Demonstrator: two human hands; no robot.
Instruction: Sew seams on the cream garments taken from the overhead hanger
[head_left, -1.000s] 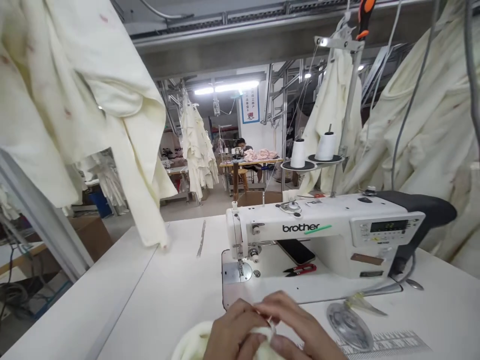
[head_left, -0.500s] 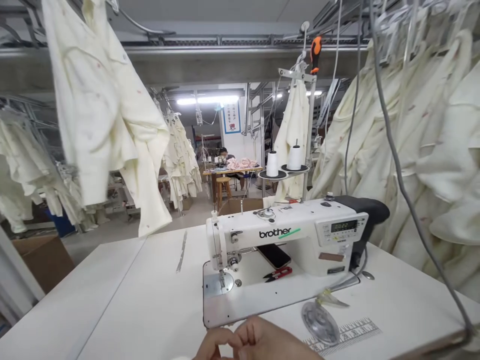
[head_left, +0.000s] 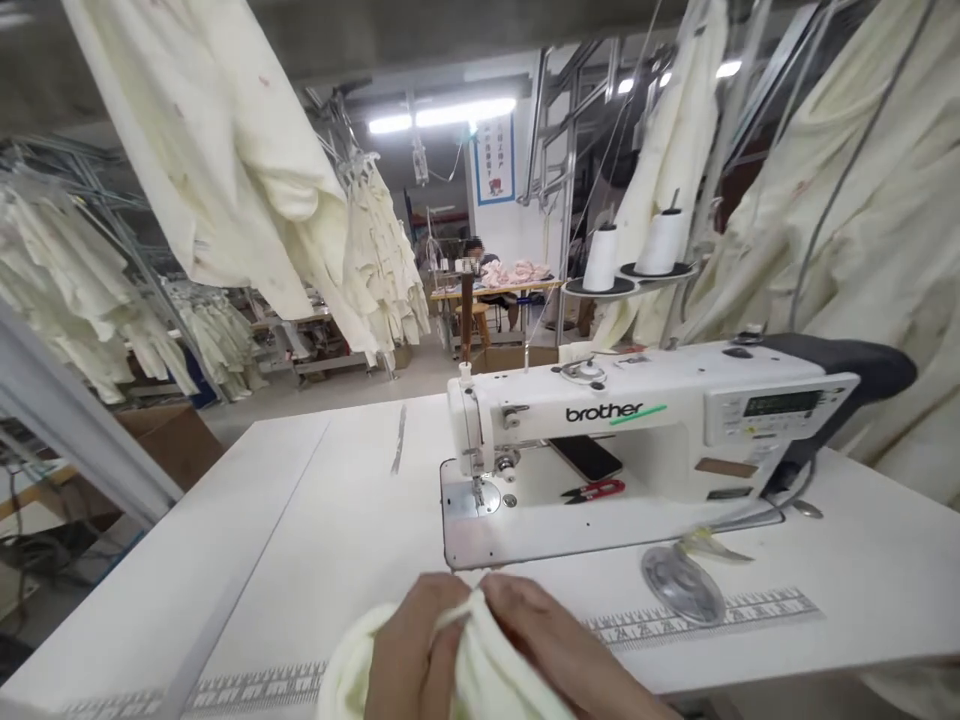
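Cream cloth (head_left: 491, 665) – pinched btwn L hand (head_left: 411, 645) & R hand (head_left: 559, 640).

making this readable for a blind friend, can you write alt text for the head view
Left hand and right hand hold pale cloth in front of a white sewing machine on a table. A phone and red snips lie below the machine's arm; pale garments hang behind.
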